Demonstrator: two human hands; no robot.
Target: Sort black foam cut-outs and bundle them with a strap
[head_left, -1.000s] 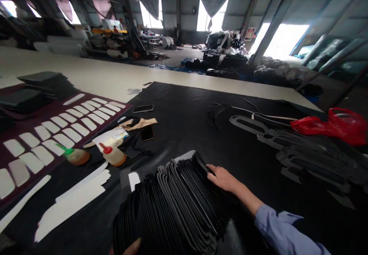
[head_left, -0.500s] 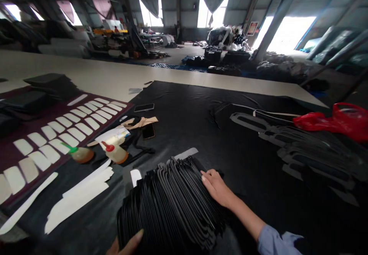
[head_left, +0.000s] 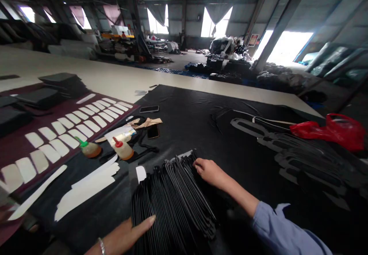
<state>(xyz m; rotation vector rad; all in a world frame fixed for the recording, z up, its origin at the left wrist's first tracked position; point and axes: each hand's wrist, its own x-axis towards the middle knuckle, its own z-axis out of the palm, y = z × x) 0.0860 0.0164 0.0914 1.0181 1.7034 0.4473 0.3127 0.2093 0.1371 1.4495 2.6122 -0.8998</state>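
Left hand: My left hand (head_left: 125, 234) is at the stack's near left side, thumb stretched out against the strips; my other fingers are hidden, so I cannot tell whether they grip.
Stack: The stack (head_left: 169, 209) of dark strips lies before me on the black sheet (head_left: 189, 120), between my hands, the strips packed on edge, side by side.
Right hand: My right hand (head_left: 211, 171) is narrow, fingers bent together at the stack's far right corner; I cannot tell whether they pinch a strip.
Gathered: Most of this part looks done, I judge, since the strips form one close row.
Evenness: Their far ends are not level, so I judge the squaring unfinished; the near ends are too dark to judge.
White sheets: Fanned out left of the stack, apart from my hands, are the white sheets (head_left: 89, 188).
Bottles: Beyond the stack to its left are the red-capped bottle (head_left: 123, 150) and the green-capped bottle (head_left: 89, 149), neither in my hands.
Loops: Well right of the stack, the grey loops (head_left: 301, 155) lie spread and ungathered; whether they count as work left, I cannot tell.
Red bag: Farther out, right of the stack, the red bag (head_left: 342, 130) sits beside the loops.
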